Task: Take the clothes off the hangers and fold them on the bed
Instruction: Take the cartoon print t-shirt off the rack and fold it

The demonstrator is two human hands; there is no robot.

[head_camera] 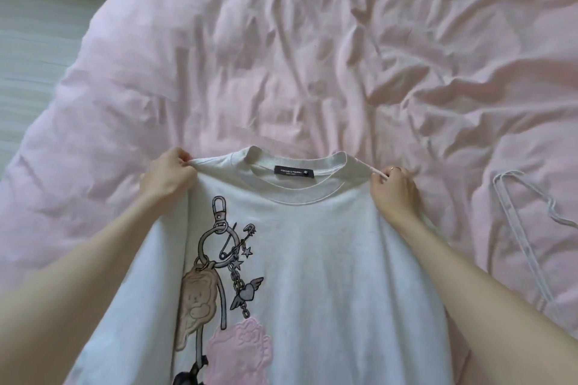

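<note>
Head view: a white T-shirt (312,259) is held up by its shoulders above a rumpled pink bed (281,56), printed front toward the camera. The shirt's left shoulder seam is pinched by the curled fingers of the left hand (169,176); the right shoulder seam is pinched the same way by the right hand (394,189), on which a ring is worn. A clear plastic hanger (519,228) is seen lying on the bedding, right of the shirt and apart from it.
</note>
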